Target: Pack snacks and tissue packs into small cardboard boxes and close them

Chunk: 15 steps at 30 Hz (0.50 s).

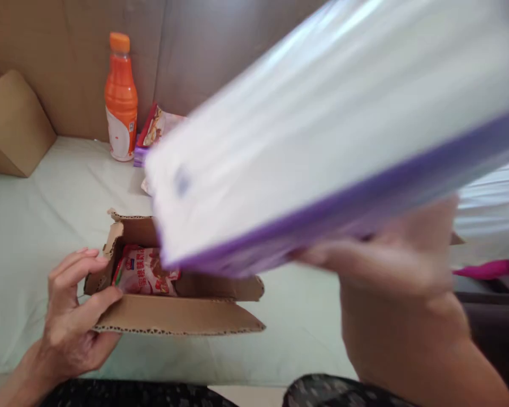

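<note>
Pale surface (46,226), left fingers (83,267) closed on an open cardboard box (178,315), right fingers (365,264) clasped on a white package (322,141).

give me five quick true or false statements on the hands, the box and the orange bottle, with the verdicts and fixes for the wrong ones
1. The left hand holds the cardboard box at one end. True.
2. The right hand is empty. False: it holds a white and purple package.
3. A pink packet lies inside the cardboard box. True.
4. The orange bottle lies on its side. False: it stands upright.
5. The orange bottle has an orange cap. True.
</note>
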{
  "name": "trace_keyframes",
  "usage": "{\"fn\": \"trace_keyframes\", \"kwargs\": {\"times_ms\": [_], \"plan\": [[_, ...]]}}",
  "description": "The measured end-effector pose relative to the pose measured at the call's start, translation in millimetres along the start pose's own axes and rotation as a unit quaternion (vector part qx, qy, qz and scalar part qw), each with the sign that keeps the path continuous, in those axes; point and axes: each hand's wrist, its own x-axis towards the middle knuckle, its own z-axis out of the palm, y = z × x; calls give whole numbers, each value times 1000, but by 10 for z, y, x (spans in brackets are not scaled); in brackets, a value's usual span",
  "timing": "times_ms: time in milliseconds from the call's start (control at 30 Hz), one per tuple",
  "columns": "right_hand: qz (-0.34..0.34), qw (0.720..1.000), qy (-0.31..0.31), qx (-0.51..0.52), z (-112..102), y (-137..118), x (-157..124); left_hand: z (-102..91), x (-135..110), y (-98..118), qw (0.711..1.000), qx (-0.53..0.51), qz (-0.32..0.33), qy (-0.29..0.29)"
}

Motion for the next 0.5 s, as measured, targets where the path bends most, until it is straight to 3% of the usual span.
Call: {"fn": "trace_keyframes", "kwargs": {"times_ms": [133, 200, 267, 333, 400, 500], "plan": [[-47, 998, 14, -47, -45, -198, -364, -23, -10, 27, 1000, -4, -6, -1], [-11, 994, 95, -52, -83, -116, -353, -36, -14, 44, 1000, -3, -7, 2], [39, 980, 192, -41, -125, 108, -264, -49, -21, 59, 1000, -1, -9, 5], [93, 966, 239, -39, -105, 439, -150, -60, -30, 63, 1000, 5, -6, 6], [150, 960, 228, -59, 30, 818, -71, -64, -38, 53, 1000, 9, -1, 6], [231, 954, 162, -100, 397, 1341, -105, -45, -46, 22, 1000, 2, -2, 3]]}}
